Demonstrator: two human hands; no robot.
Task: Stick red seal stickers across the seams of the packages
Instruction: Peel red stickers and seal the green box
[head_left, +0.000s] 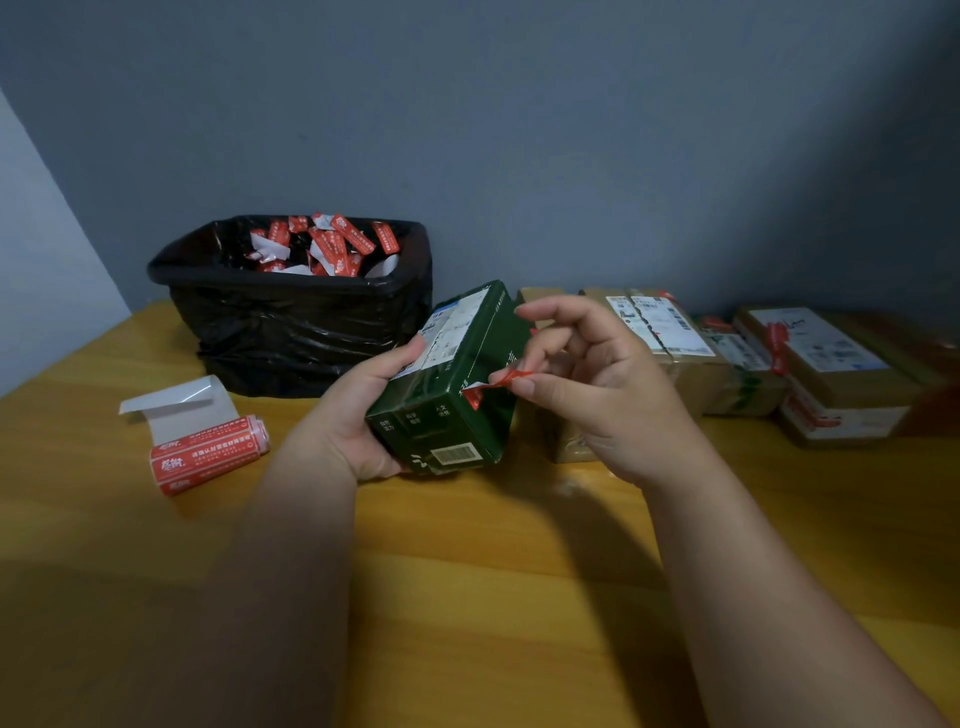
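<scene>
wooden table (493, 597) | on it — black-lined bin (301, 332), sticker roll (208, 457), brown packages (753, 374) — along wall

Single head-worn view looks forward and down, close over the table (467, 597).

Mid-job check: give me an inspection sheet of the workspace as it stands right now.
Surface: wooden table, near part bare.
Job's things: green package held off the table, tilted; red seal sticker partly stuck at its edge, other end pinched. Sticker roll lying left, white backing strip curling away. Brown packages in a row at right, some showing red stickers.
Clutter: black-lined bin at the back, heaped with red and white sticker scraps.
Grippers: left hand grips the green package; right hand pinches the sticker's free end.
Cables: nothing seen.
Surroundings: plain grey wall behind; nothing else seen.
</scene>
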